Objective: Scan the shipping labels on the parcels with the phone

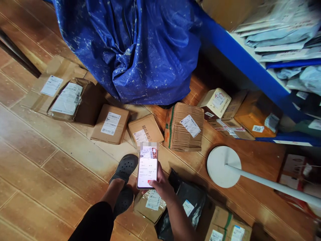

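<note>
Fingers of your right hand [160, 185] are wrapped around a phone [147, 166], held upright with its lit screen facing you, above a small labelled carton [145, 131] on the wooden floor [50, 167]. Screen text is too small to read. Your left hand is out of view; five labelled cartons lie in a row before the blue sack [130, 47].

A slim white-cased smartphone [147, 165] is held upright, its lit screen facing up. At its 12 o'clock lies a small labelled brown cardboard box [145, 130].

Wood-look tile floor [45, 157]; blue shelf [240, 57] at right
</note>
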Tool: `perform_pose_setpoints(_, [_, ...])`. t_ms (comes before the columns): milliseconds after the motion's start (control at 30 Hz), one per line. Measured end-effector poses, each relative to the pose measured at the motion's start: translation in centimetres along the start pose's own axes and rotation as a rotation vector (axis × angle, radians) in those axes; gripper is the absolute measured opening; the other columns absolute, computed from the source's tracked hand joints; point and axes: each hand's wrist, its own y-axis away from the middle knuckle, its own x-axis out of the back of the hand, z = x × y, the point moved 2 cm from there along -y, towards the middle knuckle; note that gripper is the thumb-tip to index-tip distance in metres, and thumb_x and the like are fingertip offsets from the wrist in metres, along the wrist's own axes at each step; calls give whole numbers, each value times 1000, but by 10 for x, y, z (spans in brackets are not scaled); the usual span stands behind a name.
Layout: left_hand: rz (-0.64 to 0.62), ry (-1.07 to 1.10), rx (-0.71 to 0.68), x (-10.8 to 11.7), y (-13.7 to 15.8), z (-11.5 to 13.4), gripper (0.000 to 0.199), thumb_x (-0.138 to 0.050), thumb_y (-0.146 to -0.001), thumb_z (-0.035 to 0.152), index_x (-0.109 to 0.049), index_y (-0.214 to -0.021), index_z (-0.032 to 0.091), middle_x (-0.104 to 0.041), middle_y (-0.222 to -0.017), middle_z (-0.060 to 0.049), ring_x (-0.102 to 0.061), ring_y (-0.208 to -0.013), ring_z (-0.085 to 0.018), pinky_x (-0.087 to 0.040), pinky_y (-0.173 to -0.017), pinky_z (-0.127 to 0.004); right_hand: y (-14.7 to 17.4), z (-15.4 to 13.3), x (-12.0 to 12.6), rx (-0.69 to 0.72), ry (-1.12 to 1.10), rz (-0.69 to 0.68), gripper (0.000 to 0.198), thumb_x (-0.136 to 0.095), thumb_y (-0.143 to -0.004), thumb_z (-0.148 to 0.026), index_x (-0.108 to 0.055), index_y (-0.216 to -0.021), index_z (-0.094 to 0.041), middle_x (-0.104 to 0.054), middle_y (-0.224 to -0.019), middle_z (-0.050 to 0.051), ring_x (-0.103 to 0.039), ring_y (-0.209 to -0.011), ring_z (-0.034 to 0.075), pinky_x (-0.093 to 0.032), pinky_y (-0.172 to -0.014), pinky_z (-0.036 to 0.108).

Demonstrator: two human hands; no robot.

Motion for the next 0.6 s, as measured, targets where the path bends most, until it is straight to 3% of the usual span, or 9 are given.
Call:
perform_pose_setpoints(133, [44, 107, 163, 5, 29, -27, 26, -57, -74, 58, -62, -84, 34, -58, -62, 2, -67, -69, -24, -53, -51, -35, 18, 11, 9, 59, -79, 94, 88, -67, -67, -22, -19, -141, -31, -67, -115, 8, -71, -85, 28, -61, -55, 37])
perform_pose_setpoints(233, [105, 200, 195, 9, 46, -40, 33, -51, -76, 62, -60, -78, 30, -51, -55, 3, -64, -60, -19, -49, -48, -31, 34, 11, 11, 87, -124, 180, 95, -69, -66, -24, -12, -143, -32, -70, -107, 7, -71, -86, 30, -59, -52, 37])
perform_pose_setpoints(367, [93, 178, 169, 12, 55, -33, 34, -50, -77, 60, -56, -72, 27, -45, -49, 5, -56, -46, -14, -40, -43, -26, 52, -3, 6, 83, -136, 264, 100, -71, -67, -26, -8, -143, -34, -72, -96, 4, -72, -81, 29, -55, -45, 32])
perform_pose_setpoints(467, [71, 149, 148, 6, 63, -27, 34, -54, -75, 60, -54, -68, 27, -48, -50, 4, -56, -46, -15, -43, -45, -28, 62, -13, 2, 129, -201, 281, 105, -75, -62, -30, -9, -144, -35, -72, -92, 4, -72, -82, 32, -56, -46, 35])
perform_pose_setpoints(600, [77, 145, 142, -4, 78, -22, 34, -59, -74, 55, -49, -58, 26, -53, -51, 2, -59, -50, -18, -48, -48, -33, 75, -17, -3, 155, -268, 279, 102, -75, -62, -36, -15, -145, -34, -71, -104, 9, -69, -94, 36, -58, -54, 42])
